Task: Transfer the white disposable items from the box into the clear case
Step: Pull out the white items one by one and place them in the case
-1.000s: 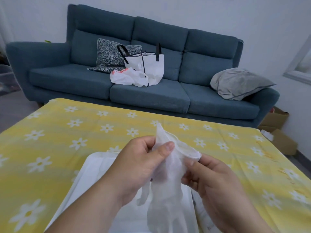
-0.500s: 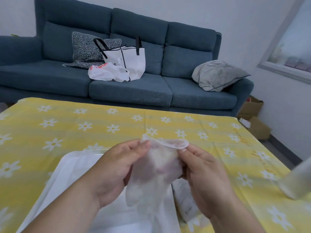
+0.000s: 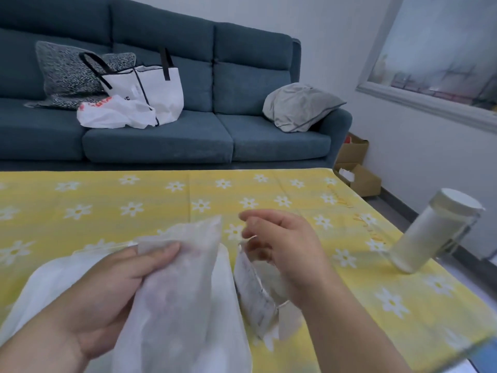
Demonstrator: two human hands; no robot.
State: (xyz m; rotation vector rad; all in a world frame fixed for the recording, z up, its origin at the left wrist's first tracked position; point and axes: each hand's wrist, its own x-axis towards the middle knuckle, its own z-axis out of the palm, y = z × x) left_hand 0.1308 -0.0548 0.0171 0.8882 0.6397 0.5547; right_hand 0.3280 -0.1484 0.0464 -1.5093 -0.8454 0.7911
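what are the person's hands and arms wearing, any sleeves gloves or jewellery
Nothing that shows. Both forearms are bare down to the frame's edge, with no sleeves, watch or bracelet. The left hand and right hand wear no gloves and no visible rings. The left thumbnail looks short and unpainted.

The left hand [image 3: 107, 297] pinches a thin white glove [image 3: 183, 278] above the clear case [image 3: 48, 281]. The right hand [image 3: 285, 249], loosely curled, is over the small box [image 3: 252, 294] by the near edge of the tabletop [image 3: 134, 200].
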